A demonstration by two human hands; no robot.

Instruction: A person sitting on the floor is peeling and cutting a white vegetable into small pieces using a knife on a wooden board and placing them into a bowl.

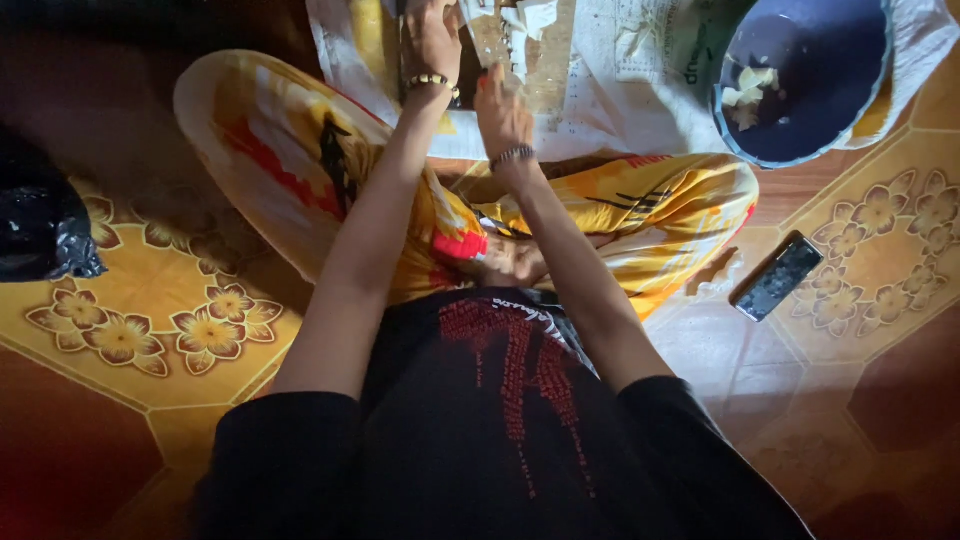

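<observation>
Closest is the person's black shirt with red marks, then crossed legs in yellow cloth (300, 170) on the flower-pattern floor (120, 330). A dark phone (777, 277) lies on the floor to the right, and a black bag (40, 220) sits far to the left. Both arms reach out. The right hand (503, 112) lies flat, fingers pointing forward onto a brown board (545, 60). The left hand (432, 38) bends its fingers down over a dark thing (466, 62) beside the board; I cannot tell if it grips it. Small pale pieces (530, 18) lie on the board at the top edge. A white sheet (620, 90) is under it all. More pale bits sit in a blue bowl (850, 110) further right. To work well here, I think the board should be held still and the fingertips kept back.
</observation>
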